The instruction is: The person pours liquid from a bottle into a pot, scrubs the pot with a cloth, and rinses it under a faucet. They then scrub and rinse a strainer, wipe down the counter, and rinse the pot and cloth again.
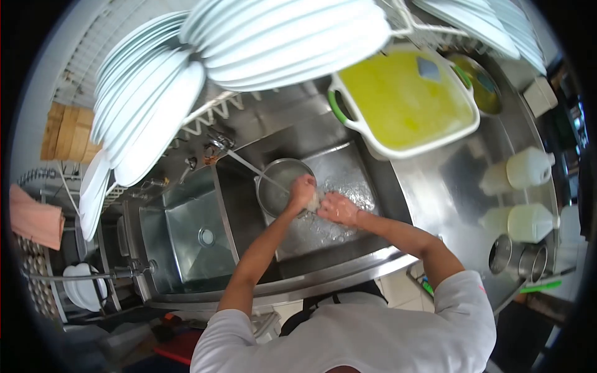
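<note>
Both hands meet over the right sink basin (286, 245), at the right rim of a round metal pot (272, 198). My left hand (303, 191) is closed at the pot's edge, its fingers curled around a small pale, wet thing (318, 200). From the other side my right hand (341, 208) closes on the same pale thing, which is too small and covered to name. A stream of water (258, 171) runs from the tap (219, 142) into the pot. Water splashes over the basin floor around my right hand.
Racks of white plates (292, 43) hang above the sink. A white tub (404, 151) with yellow-green liquid stands at the back right. Plastic jugs (530, 222) and metal pots (532, 261) line the right counter. A second basin (186, 248) lies left.
</note>
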`<state>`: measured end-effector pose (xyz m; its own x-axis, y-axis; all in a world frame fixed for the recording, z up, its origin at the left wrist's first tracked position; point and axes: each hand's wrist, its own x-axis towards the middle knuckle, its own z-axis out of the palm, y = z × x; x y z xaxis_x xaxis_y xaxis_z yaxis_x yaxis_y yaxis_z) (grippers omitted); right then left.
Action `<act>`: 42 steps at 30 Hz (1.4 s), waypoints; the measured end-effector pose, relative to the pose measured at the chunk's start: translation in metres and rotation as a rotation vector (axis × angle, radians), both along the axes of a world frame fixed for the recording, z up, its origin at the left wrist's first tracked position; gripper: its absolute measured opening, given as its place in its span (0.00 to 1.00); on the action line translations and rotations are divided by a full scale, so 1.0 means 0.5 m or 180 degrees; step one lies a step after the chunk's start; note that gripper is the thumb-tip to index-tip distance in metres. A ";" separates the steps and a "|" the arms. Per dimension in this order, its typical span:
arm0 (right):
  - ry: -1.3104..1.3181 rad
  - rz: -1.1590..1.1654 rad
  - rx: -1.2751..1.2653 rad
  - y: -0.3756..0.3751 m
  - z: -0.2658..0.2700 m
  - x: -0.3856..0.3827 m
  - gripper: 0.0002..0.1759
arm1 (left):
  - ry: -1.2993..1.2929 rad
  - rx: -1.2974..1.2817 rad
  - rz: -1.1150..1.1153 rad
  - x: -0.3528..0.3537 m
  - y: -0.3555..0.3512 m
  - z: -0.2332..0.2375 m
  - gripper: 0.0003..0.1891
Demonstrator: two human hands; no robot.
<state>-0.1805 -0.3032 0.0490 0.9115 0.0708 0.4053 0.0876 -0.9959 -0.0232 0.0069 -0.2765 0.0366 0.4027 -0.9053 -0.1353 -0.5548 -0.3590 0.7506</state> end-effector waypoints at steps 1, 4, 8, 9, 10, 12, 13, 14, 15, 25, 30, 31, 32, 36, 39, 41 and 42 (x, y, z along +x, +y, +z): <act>0.0090 -0.0434 0.0121 -0.037 0.012 0.025 0.09 | 0.0131 -0.0380 0.0162 0.039 -0.027 0.012 0.08; -0.0335 -0.0513 -0.0013 -0.163 0.051 0.146 0.13 | 0.0983 -0.0608 0.0763 0.152 -0.110 0.117 0.14; -0.0355 -0.1603 -0.0322 -0.330 0.070 0.300 0.22 | 0.3299 -0.0881 0.2439 0.267 -0.122 0.196 0.24; -0.0086 -0.1993 -0.0101 -0.349 0.080 0.332 0.25 | 0.3585 -0.0665 0.2173 0.311 -0.117 0.145 0.27; -0.0078 -0.1916 -0.0111 -0.369 0.073 0.360 0.25 | 0.3858 -0.0446 0.1904 0.338 -0.105 0.115 0.30; 0.1492 -0.2516 0.0438 -0.384 0.051 0.391 0.28 | 0.3848 -0.0445 0.2110 0.356 -0.083 0.067 0.29; 0.1521 -0.2481 0.0423 -0.374 0.046 0.396 0.28 | 0.4648 -0.0728 0.2188 0.380 -0.076 0.019 0.28; 0.1353 -0.2628 0.0667 -0.367 0.058 0.399 0.28 | 0.5450 -0.1052 0.2223 0.391 -0.075 0.009 0.27; 0.1199 -0.2760 0.0917 -0.351 0.068 0.402 0.28 | 0.5429 -0.1410 0.2976 0.391 -0.077 -0.007 0.22; -0.0461 -0.2282 0.1856 -0.347 0.004 0.405 0.19 | 0.4868 -0.1379 0.1776 0.353 -0.032 0.025 0.06; -0.0405 -0.2786 0.1821 -0.324 0.075 0.386 0.15 | 0.4912 -0.1471 0.2202 0.416 -0.042 -0.039 0.08; -0.0516 -0.3034 0.1927 -0.317 0.077 0.382 0.14 | 0.4331 -0.1337 0.2198 0.426 -0.036 -0.050 0.10; -0.0507 -0.3025 0.1929 -0.303 0.061 0.385 0.14 | 0.4332 -0.1340 0.2211 0.414 -0.026 -0.022 0.10; -0.0699 -0.1818 0.5381 -0.158 -0.046 0.470 0.11 | 0.3563 -0.0689 0.2279 0.310 0.033 0.126 0.18; 0.0004 -0.1170 0.7179 -0.052 -0.052 0.568 0.09 | 0.2626 -0.0964 0.1596 0.238 0.111 0.132 0.29; 0.0141 -0.0330 0.8284 -0.090 -0.196 0.642 0.09 | 0.1724 -0.0372 0.2270 0.161 0.154 0.151 0.35; 0.0278 0.0613 0.9298 -0.101 -0.248 0.674 0.08 | 0.1396 -0.0435 0.2570 0.101 0.169 0.132 0.36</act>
